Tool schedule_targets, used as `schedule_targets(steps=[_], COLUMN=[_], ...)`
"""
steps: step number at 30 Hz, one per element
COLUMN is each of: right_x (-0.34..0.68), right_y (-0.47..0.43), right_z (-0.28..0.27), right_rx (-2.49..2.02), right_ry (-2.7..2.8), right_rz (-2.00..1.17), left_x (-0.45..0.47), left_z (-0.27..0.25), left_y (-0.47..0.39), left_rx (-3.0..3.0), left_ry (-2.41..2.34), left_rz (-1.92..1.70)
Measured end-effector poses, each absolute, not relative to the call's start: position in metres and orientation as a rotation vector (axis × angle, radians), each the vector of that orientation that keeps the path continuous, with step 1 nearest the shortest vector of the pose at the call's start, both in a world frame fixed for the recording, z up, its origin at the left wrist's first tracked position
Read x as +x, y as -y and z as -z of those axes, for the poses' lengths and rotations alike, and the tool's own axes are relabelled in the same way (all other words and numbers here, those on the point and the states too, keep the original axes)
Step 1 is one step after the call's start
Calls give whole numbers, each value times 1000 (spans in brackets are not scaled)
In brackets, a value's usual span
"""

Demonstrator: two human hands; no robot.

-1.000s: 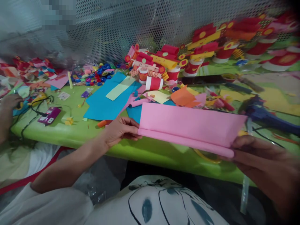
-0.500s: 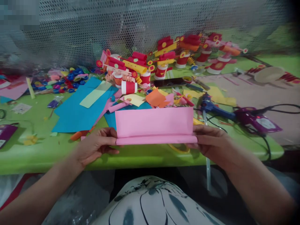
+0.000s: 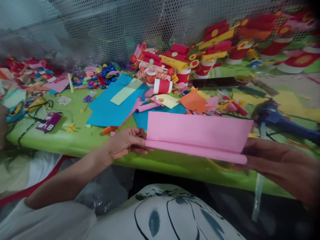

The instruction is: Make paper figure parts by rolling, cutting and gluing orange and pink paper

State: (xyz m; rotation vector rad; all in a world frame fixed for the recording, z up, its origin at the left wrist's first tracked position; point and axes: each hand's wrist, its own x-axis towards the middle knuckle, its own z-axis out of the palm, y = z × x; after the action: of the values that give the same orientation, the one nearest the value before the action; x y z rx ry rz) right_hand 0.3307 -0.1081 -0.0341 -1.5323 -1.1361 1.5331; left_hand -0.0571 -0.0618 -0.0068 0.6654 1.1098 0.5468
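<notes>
A sheet of pink paper [image 3: 197, 131] is stretched between my two hands above the table's front edge. Its near edge is rolled into a thin tube, while the far part stands up flat. My left hand [image 3: 128, 144] pinches the left end of the roll between thumb and fingers. At the other end, my right hand [image 3: 270, 160] is closed on the roll, slightly blurred, with the thumb along the near side.
Blue paper sheets [image 3: 110, 106], an orange paper piece [image 3: 193, 101] and a tipped red-and-white paper cup [image 3: 163, 86] lie on the green table [image 3: 75, 141]. A blue glue gun [image 3: 282, 118] is at right. Finished cup crafts [image 3: 215, 40] line the back. Another person's hand [image 3: 3, 126] shows far left.
The view has swung left, so the hands and paper appear farther right and tilted. Both hands keep hold of the pink paper; its roll looks much the same.
</notes>
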Motion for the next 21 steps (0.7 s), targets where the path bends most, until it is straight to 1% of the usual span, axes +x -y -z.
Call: schedule_targets(steps=[6, 12, 16, 21], right_x=[341, 333, 333, 338], right_y=[105, 108, 109, 107], right_z=[35, 37, 42, 47], right_rx=[-1614, -1567, -1584, -1598], right_ry=[1282, 1282, 1089, 951], right_rz=[-1411, -1252, -1325, -1407], left_x=[-57, -56, -54, -58], left_z=[4, 1, 0, 1], left_y=[61, 61, 64, 63], left_rx=[671, 611, 591, 587], left_ry=[-1104, -1125, -1140, -1027], left_rz=[-533, -558, -595, -526])
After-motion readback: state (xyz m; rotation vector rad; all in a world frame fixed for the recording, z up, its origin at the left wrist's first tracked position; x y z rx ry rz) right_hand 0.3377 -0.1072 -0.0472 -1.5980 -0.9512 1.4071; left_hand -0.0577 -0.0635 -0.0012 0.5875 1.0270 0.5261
